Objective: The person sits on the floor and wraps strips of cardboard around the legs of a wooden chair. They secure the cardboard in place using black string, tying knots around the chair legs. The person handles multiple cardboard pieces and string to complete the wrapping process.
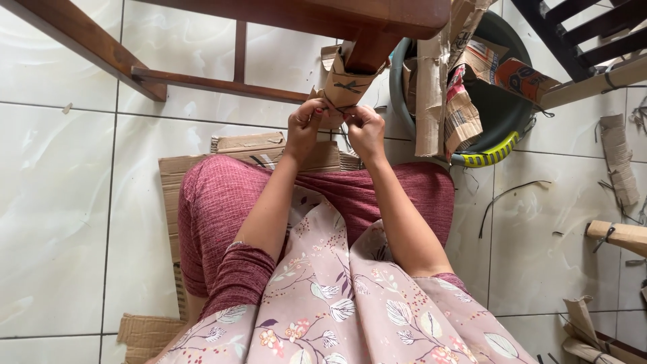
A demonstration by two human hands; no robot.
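A brown wooden table leg (369, 48) stands in front of me, its lower end wrapped in cardboard (345, 82) with a dark tie (347, 86) knotted around it. My left hand (305, 125) pinches the bottom left of the cardboard wrap. My right hand (364, 129) grips the bottom right of the wrap, fingers closed on it and on the thin dark tie there. Both hands touch the wrap just above my knees, which are in dark red trousers.
A dark round basin (502, 111) holding torn cardboard strips (431, 87) sits to the right. Flat cardboard (249, 152) lies under my legs on the white tiled floor. Loose dark ties (505, 195) and cardboard scraps (619, 165) lie right; another wrapped leg (617, 234) is there.
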